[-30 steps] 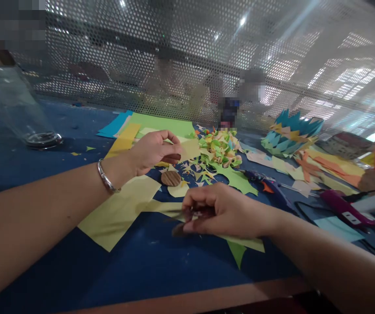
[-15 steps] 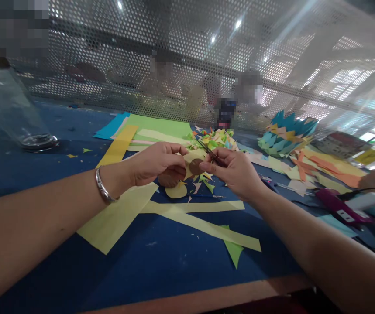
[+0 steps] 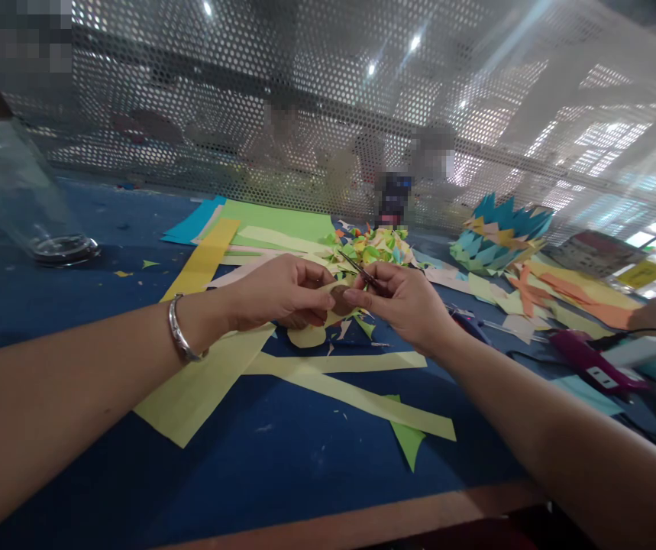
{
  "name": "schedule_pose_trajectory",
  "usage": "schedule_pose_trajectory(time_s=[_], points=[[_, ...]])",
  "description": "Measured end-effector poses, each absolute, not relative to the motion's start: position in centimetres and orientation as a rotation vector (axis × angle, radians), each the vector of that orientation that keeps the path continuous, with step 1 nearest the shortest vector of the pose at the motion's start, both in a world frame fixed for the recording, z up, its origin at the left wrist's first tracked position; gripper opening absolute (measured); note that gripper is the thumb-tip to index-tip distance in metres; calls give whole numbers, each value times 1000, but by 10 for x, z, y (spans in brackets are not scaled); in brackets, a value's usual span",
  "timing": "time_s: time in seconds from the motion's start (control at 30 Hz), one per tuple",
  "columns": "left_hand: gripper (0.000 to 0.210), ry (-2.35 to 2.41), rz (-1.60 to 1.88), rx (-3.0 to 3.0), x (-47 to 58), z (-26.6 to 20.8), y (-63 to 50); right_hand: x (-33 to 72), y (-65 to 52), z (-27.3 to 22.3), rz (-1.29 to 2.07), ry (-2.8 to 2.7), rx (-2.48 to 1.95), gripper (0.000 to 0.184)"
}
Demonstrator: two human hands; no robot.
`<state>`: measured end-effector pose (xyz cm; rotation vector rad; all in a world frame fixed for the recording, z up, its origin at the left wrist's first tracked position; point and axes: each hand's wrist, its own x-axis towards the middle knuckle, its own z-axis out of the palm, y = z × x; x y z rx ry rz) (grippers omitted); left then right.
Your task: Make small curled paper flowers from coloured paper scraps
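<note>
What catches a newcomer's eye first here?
The left hand and right hand, mid-view, meet at a small brown disc; the right holds what look like dark scissors. Behind them lies a heap of paper scraps, mostly green and yellow. Right of it stands a spiky, blue-topped paper ring.

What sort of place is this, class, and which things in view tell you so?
Probably a craft workspace: pale yellow paper strips lie on a blue table, with a heap of coloured scraps and a spiky blue-topped paper piece farther back.
</note>
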<state>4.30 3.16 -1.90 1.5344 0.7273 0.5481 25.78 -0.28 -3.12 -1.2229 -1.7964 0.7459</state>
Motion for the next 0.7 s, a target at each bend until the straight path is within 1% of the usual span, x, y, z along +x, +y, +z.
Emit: schedule_pose_trajectory(time_s=[0.13, 0.3, 0.57, 0.7], points=[[3, 696, 567, 1570, 42, -20, 32, 258, -3, -33, 776, -1769, -1243, 43], [6, 684, 619, 1523, 44, -20, 32, 255, -5, -31, 848, -1758, -1155, 38], [23, 633, 748, 1290, 52, -21, 26, 251, -11, -30, 824, -1623, -1039, 35], [26, 665, 849, 1298, 51, -22, 30, 252, -9, -32, 918, -1539, -1029, 44]])
